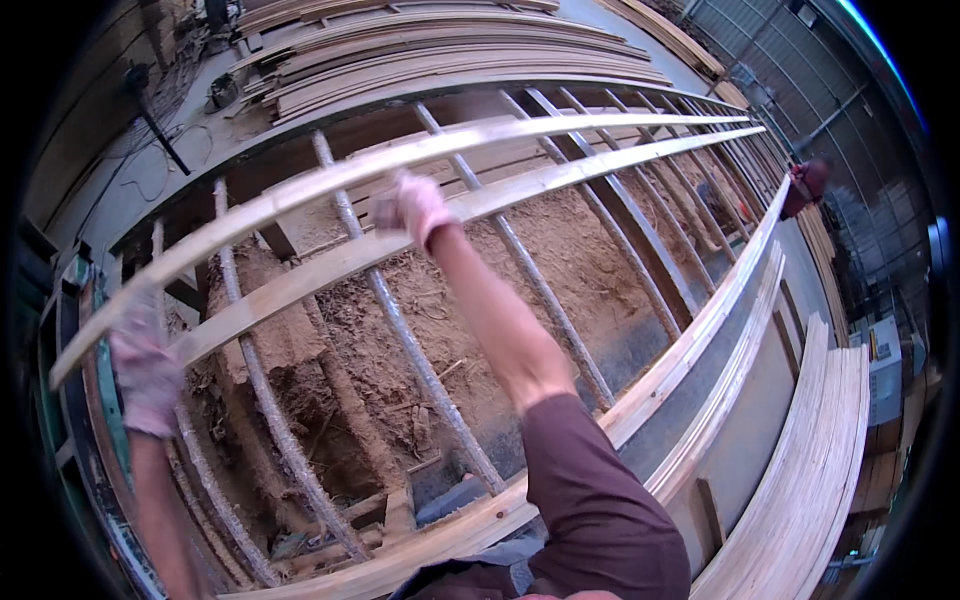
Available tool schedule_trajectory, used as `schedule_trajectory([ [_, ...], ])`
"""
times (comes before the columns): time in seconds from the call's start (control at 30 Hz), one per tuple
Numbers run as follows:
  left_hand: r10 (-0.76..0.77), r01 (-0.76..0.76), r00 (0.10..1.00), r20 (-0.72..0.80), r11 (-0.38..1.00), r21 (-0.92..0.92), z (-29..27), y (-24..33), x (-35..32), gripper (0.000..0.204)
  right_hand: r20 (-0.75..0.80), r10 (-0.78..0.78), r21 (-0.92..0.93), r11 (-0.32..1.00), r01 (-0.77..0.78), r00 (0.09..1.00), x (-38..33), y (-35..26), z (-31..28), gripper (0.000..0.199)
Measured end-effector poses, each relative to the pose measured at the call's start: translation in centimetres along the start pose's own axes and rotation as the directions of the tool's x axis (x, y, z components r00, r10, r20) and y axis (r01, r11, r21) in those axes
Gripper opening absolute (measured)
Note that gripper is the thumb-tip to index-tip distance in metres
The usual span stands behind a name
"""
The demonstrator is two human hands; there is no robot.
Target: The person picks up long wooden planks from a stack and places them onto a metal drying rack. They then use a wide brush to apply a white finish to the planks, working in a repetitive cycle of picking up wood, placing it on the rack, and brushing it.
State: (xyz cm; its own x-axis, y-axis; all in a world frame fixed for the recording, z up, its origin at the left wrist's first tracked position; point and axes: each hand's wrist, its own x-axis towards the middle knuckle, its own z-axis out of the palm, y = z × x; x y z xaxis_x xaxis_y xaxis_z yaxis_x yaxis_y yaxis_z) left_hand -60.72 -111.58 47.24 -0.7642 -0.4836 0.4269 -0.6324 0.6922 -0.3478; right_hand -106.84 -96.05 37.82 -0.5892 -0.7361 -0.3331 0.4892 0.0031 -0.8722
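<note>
Two long pale wooden boards lie across a row of metal rollers (420, 370), running from near left to far right. My right hand (418, 208), in a pale pinkish glove, is over the nearer board (500, 197) with its fingers curled. Whether it grips that board is not clear. The farther board (330, 178) passes just beyond this hand and looks blurred. My left hand (147, 375), gloved too, is close to the boards' left ends; motion smears its fingers.
Sawdust and wood scraps (400, 330) lie below the rollers. A wooden rail (650, 400) runs along my side. Board stacks lie on the far side (440, 60) and at the right (800, 470). Another person's dark red sleeve or glove (806, 188) shows at the rail's far end.
</note>
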Motion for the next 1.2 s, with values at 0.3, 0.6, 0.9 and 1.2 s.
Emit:
schedule_trajectory([
  [0.3, -0.030, 0.213, 0.937, 0.349, 0.839, -0.501, -5.9, 13.4, -22.5, 0.077, 0.365, 0.127, -0.801, 0.547, 0.242, 0.922, -20.4, 9.1, -4.3, 0.045],
  [0.6, -0.430, 0.592, 0.778, 0.458, 0.746, -0.305, -19.8, 22.9, -35.2, 0.079, 0.801, 0.553, -0.444, 0.295, 0.846, 0.228, -40.2, 16.0, 3.4, 0.092],
  [0.9, -0.667, 0.809, 0.586, 0.460, 0.514, -0.285, -25.7, 30.1, -46.0, 0.067, 0.765, 0.543, -0.425, 0.021, 0.905, 0.346, -46.5, 21.8, 3.6, 0.074],
  [1.2, -0.729, 0.997, 0.038, 0.683, -0.017, -0.074, -30.0, 33.9, -62.7, 0.056, 0.694, 0.532, -0.511, -0.110, 0.852, 0.485, -48.4, 21.9, 3.9, 0.087],
])
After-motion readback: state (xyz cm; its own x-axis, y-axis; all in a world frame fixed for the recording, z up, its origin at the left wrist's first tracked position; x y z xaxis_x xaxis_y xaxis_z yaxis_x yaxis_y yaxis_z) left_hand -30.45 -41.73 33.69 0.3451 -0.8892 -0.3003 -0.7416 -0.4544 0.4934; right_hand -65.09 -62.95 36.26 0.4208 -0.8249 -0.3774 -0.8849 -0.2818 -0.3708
